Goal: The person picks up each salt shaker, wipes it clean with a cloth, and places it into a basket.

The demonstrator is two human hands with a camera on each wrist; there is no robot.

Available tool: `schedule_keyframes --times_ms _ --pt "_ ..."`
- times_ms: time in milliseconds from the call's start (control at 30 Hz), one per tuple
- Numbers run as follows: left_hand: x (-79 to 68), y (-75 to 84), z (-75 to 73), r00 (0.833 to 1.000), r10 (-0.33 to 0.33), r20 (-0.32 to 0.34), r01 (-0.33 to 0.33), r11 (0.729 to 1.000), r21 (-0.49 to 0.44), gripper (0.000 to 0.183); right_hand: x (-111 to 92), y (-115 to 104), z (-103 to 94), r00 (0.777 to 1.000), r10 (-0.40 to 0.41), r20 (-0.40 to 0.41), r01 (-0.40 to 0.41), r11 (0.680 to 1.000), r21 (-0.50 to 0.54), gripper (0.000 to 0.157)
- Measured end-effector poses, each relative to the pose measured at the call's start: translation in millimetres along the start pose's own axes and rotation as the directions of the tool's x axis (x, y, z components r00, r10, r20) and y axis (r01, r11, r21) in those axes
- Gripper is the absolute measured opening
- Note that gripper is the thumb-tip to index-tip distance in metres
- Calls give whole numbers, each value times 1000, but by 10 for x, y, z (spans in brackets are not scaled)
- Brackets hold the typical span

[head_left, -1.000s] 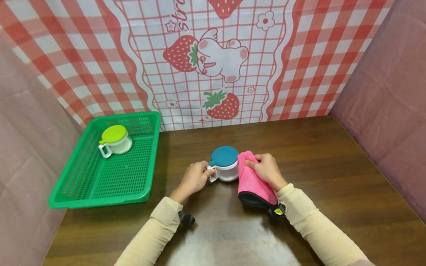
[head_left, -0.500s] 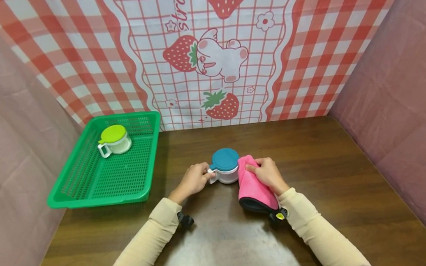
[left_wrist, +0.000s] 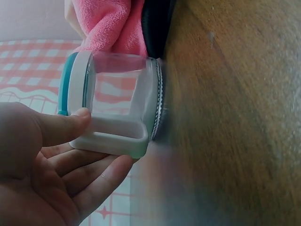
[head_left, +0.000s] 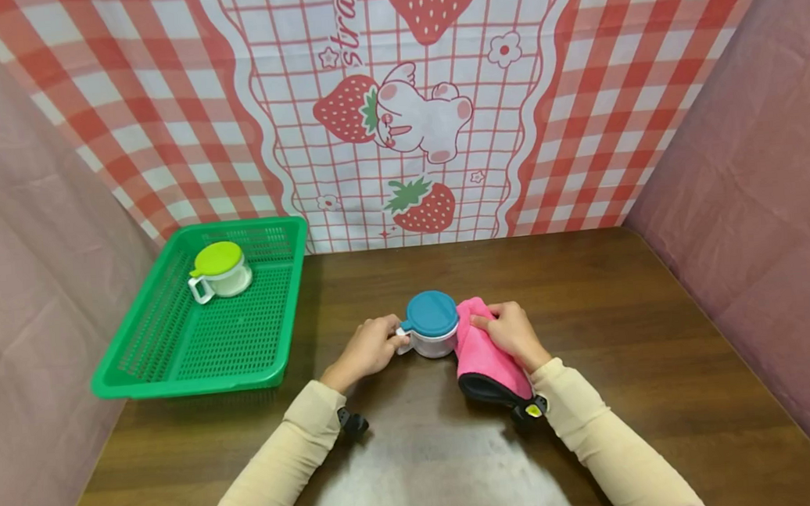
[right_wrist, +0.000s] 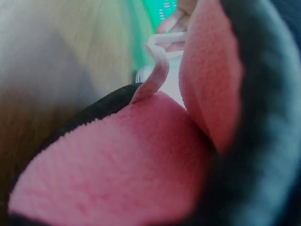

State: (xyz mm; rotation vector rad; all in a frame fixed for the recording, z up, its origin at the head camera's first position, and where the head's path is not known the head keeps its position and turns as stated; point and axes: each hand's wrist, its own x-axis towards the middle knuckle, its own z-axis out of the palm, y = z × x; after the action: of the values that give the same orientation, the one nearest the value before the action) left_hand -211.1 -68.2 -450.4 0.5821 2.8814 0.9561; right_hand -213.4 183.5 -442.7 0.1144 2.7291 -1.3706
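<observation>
A clear seasoning jar (head_left: 434, 346) with a blue lid (head_left: 432, 314) and a white side handle (left_wrist: 110, 140) is at the middle of the table. My left hand (head_left: 368, 352) grips that handle, thumb on top and fingers beneath, as the left wrist view shows. Against the jar's right side, my right hand (head_left: 512, 332) holds a folded pink cloth (head_left: 483, 357) with a black border. Pink folds (right_wrist: 108, 165) fill most of the right wrist view and hide the right fingers there. Close over the wood, the jar's base shows at the table surface in the left wrist view.
A green perforated basket (head_left: 288, 292) stands at the left of the wooden table (head_left: 591, 287). Inside it sits a similar jar with a lime-green lid (head_left: 218, 258). A strawberry-print checked cloth (head_left: 409, 111) hangs behind, and pink drapes (head_left: 760, 181) flank both sides.
The blue-lidded jar has come slightly nearer to me, with both hands keeping their hold. The pink cloth stays against its right side, and the head view has shifted a little.
</observation>
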Motion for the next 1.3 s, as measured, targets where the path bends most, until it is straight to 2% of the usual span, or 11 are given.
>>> schedule_keyframes --times_ms 167,567,833,1067,1300 --pt "-9 -22 24 1000 -9 4 9 1000 -4 15 11 13 5 1000 7 15 -8 1000 5 36" --pt "4 37 21 995 -98 -28 95 991 -98 26 31 -19 -23 995 77 66 -81 994 73 42" --pt "-23 44 68 995 -89 -49 84 992 -94 27 -65 8 -20 993 98 60 -103 990 96 37" --pt "-22 44 86 997 -49 -63 45 997 -67 25 -191 24 0 996 79 51 -85 988 131 35" --pt "-24 61 93 995 -75 -70 70 995 -65 30 -272 16 39 992 110 62 -118 983 143 36"
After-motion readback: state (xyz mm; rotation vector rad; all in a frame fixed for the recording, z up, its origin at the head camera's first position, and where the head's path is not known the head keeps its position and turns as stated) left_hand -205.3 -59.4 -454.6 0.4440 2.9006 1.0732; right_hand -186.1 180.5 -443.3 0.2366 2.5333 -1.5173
